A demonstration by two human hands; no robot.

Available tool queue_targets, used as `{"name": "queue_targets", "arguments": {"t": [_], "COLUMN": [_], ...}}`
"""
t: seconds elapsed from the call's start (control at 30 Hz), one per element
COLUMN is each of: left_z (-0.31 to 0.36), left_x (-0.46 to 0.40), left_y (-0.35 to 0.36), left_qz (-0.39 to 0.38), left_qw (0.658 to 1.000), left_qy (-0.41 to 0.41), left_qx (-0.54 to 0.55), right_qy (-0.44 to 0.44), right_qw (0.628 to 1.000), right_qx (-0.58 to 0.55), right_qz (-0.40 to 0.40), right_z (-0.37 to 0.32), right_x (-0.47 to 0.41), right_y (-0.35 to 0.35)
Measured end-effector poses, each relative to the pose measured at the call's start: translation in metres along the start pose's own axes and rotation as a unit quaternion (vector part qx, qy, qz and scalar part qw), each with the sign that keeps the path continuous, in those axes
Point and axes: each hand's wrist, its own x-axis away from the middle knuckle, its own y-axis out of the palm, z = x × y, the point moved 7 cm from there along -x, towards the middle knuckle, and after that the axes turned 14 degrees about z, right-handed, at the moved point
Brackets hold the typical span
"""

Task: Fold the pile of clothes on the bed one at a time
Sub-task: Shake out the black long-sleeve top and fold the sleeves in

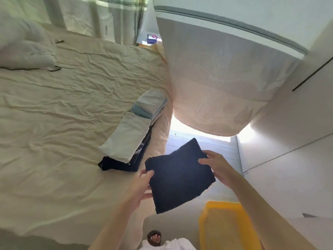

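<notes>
A dark navy folded garment hangs in the air past the bed's right edge, above the floor. My left hand grips its near-left edge and my right hand pinches its right edge. On the cream bed, close to the right edge, lies a row of folded clothes: a white piece on top of a dark blue one, and behind them a pale blue and white stack.
A yellow plastic bin stands on the floor at lower right. A quilted mattress leans upright beside white cabinet doors. A white pillow lies at the bed's far left. My foot shows below.
</notes>
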Motion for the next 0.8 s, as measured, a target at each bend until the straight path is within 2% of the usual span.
{"name": "queue_targets", "arguments": {"t": [0.17,0.4,0.63,0.8], "left_z": [0.032,0.064,0.083,0.068], "left_x": [-0.030,-0.080,-0.113,-0.142], "left_y": [-0.021,-0.048,-0.059,-0.078], "left_qz": [0.104,0.255,0.337,0.392], "left_qw": [0.991,0.951,0.913,0.890], "left_qy": [0.009,0.002,-0.019,-0.025], "left_qx": [0.087,0.177,0.227,0.230], "right_qy": [-0.029,-0.066,-0.053,-0.046], "right_qw": [0.994,0.963,0.927,0.912], "right_qx": [0.048,0.092,0.136,0.156], "right_qz": [-0.097,-0.246,-0.345,-0.376], "right_z": [-0.057,-0.125,-0.160,-0.158], "right_x": [-0.067,-0.149,-0.203,-0.221], "right_y": [0.061,0.163,0.241,0.300]}}
